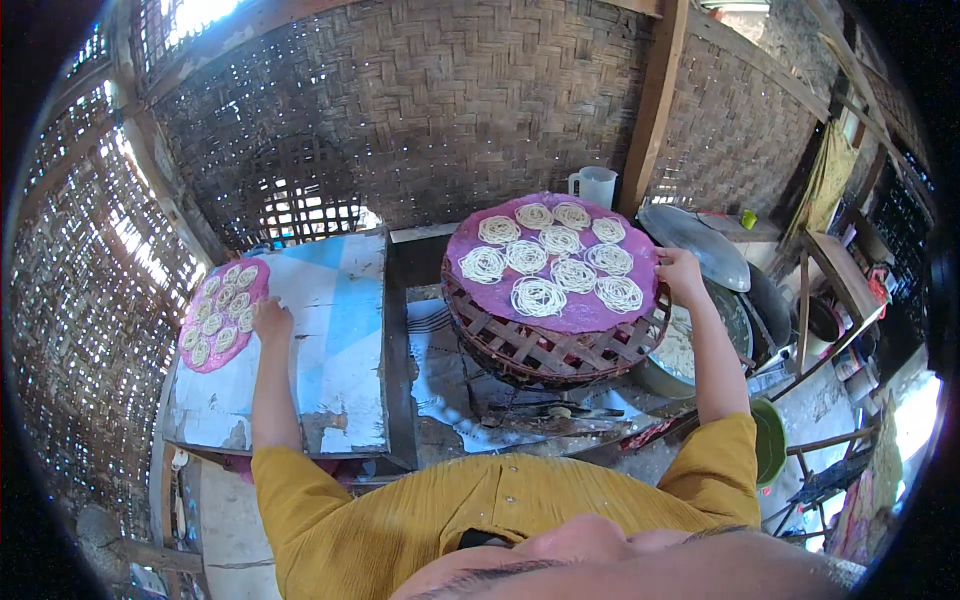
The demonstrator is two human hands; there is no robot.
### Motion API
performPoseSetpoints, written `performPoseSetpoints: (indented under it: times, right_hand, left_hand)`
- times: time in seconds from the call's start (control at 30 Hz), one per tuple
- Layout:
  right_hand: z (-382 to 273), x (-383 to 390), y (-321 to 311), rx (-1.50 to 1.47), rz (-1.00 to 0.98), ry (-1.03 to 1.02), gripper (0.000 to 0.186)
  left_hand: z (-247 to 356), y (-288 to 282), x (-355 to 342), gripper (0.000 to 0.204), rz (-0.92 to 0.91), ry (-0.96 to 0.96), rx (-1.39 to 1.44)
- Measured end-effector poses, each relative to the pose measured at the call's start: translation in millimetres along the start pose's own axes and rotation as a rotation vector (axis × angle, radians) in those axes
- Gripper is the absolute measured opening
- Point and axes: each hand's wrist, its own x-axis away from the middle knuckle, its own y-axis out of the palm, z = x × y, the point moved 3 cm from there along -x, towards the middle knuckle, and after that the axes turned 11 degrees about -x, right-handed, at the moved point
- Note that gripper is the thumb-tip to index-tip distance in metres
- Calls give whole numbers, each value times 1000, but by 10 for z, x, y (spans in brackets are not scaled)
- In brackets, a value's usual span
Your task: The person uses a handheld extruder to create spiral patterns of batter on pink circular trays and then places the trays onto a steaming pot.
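the left hand touches the right rim of a pink sheet of noodle nests along the counter's left edge; the right hand meets a purple sheet's right rim atop a woven basket (whether either hand's fingers grip, i cannot tell).

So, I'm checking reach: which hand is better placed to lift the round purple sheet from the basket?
Probably the right hand: it is at the right edge of the purple sheet. The left hand is at the smaller pink sheet on the table.
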Motion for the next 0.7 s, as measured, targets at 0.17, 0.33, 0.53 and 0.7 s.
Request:
performPoseSetpoints:
  times: [0.17,0.33,0.53,0.7]
  right_hand:
    - [-429,179,-46,154,156,-121,38]
    - [-476,789,-608,-149,160,-241,35]
    - [-1061,1676,-478,-205,125,-463,31]
    - [-1161,1848,-38,-95,-64,-751,29]
  left_hand:
    - [-688,-23,245,24,2,-44,-271]
    - [-572,-49,248,21,-158,-54,-463]
    - [-788,-171,304,19,-133,-6,-548]
    - [-689,-95,117,20,-133,118,-660]
